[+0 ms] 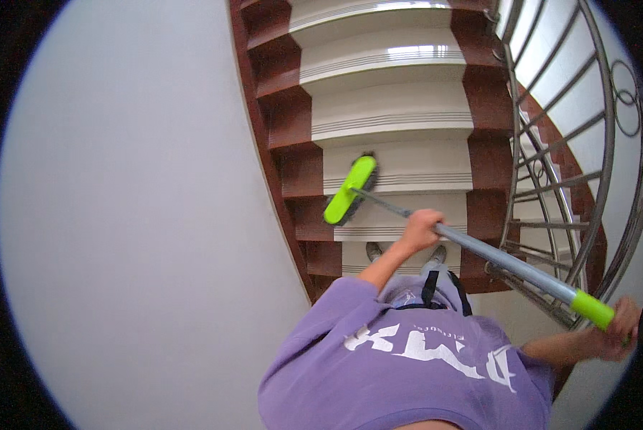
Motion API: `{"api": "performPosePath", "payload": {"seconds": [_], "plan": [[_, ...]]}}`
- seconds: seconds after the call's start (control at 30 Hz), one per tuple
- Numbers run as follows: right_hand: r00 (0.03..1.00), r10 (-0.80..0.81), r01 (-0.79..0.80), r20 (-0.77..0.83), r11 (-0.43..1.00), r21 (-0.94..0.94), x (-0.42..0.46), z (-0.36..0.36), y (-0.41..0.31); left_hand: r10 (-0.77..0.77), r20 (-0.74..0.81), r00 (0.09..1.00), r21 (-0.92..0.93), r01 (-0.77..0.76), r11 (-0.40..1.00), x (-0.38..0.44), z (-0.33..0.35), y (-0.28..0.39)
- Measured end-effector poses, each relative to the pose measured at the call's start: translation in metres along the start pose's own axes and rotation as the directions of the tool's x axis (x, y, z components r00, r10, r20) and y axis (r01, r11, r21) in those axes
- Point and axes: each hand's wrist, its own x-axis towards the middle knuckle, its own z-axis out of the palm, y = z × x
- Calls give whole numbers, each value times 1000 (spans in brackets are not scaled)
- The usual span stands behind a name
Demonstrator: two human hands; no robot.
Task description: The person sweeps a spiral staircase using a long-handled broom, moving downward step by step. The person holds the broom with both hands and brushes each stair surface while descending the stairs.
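A broom with a lime-green head [349, 189] and dark bristles lies slantwise over the pale steps [397, 156], near their left reddish-brown border. Its grey pole [507, 262] runs down to the right, across the front of my body. My left hand [424, 228] is closed around the lower part of the pole, a little above my shoes. At the far right, my right hand [621, 328] grips the lime-green end of the handle, close to the stair railing. Whether the bristles touch a step, I cannot tell.
A curved metal railing [607, 134] with bars and ring ornaments borders the stairs on the right. A plain pale wall [138, 215] rises on the left, with a reddish-brown skirting [262, 145] along it. My shoes [374, 251] stand on a lower step. Another flight shows beyond the railing.
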Motion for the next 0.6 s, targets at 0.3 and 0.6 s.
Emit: {"api": "performPosePath", "payload": {"seconds": [0.3,0.6], "plan": [[948,22,-6,318,999,-52,3,108,-23,-46,179,983,-60,57,997,11,10,-2],[892,355,-361,280,932,-32,-16,241,149,-195,-402,895,22,223,975,-33,-123,-125]]}}
